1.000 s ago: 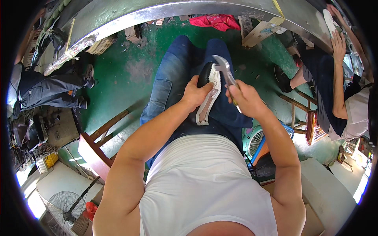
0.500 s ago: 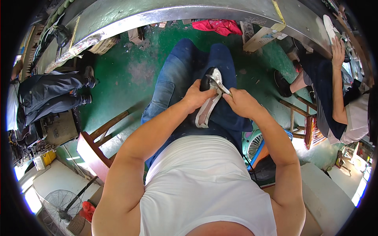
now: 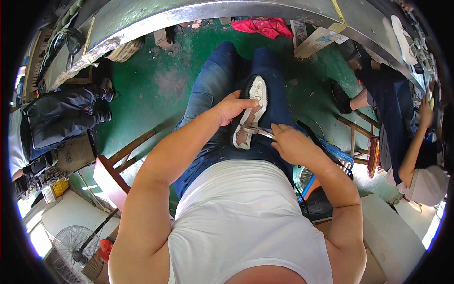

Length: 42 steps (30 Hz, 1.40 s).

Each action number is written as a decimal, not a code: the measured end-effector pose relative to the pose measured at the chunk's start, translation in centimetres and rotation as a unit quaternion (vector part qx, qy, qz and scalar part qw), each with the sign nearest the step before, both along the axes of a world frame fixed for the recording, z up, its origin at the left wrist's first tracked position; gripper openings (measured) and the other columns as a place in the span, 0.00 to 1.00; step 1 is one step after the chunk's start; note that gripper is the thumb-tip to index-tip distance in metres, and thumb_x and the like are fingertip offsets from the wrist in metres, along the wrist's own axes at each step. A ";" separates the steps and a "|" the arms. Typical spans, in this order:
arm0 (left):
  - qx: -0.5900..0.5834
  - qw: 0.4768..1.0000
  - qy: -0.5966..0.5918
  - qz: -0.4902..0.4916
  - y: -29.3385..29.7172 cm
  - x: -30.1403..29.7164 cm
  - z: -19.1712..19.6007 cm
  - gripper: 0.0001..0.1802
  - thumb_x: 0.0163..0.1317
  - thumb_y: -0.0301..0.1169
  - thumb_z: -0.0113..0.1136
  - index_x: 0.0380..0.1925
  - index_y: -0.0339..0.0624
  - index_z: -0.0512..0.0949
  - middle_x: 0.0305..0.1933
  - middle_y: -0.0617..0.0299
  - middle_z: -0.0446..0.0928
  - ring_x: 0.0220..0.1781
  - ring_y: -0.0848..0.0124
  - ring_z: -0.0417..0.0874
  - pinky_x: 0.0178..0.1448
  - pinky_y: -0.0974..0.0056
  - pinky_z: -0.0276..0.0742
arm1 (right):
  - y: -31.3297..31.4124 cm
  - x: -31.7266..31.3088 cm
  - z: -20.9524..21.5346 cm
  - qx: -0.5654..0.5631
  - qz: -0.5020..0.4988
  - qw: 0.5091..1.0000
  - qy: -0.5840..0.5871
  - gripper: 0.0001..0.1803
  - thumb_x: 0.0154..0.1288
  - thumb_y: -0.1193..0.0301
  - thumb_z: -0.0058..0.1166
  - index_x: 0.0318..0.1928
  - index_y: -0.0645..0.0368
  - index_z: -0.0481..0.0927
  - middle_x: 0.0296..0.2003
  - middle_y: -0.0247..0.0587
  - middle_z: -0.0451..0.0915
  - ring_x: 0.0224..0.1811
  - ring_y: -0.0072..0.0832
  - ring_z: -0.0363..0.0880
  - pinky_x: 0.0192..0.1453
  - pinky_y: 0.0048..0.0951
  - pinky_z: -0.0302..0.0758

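Note:
A half-made shoe (image 3: pixel 258 89) lies sole side up along my lap. Its rim is black, with a white folded edge around a brownish bottom. My left hand (image 3: pixel 231 109) grips the shoe's left side at mid-length, thumb on the bottom and fingers mostly hidden beneath. From the right, my right hand (image 3: pixel 289 142) is closed around the handles of metal pincers (image 3: pixel 258 130). The pincers' jaws lie at the shoe's narrower end, nearest my waist; whether they bite anything is too small to tell.
A long metal-topped bench (image 3: pixel 227 13) curves across the front. Red cloth (image 3: pixel 263 27) lies on the green floor beneath it. Other people sit or stand at left and right. Wooden stools (image 3: pixel 105 177) flank me; a fan (image 3: pixel 72 248) stands at rear left.
The pincers moved from the shoe's far part to its near end, with my right hand drawn closer. The shoe's bottom shows more fully. At right, the other person's hand moved nearer them.

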<state>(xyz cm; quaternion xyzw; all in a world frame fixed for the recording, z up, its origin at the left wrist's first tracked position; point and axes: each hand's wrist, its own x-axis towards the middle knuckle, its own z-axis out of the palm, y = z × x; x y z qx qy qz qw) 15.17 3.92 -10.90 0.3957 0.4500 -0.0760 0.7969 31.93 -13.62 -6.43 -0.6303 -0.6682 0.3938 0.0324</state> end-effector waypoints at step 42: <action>0.210 0.968 -0.094 -0.099 -5.0 -5.1 -4.4 0.69 0.59 0.36 0.71 0.75 0.50 0.17 0.76 0.39 0.55 0.77 0.55 0.60 0.78 0.63 0.53 | 4.1 2.4 -3.5 0.082 -0.228 0.956 0.166 0.24 0.77 0.56 0.43 0.38 0.67 0.76 0.29 0.54 0.82 0.33 0.49 0.83 0.43 0.43 0.77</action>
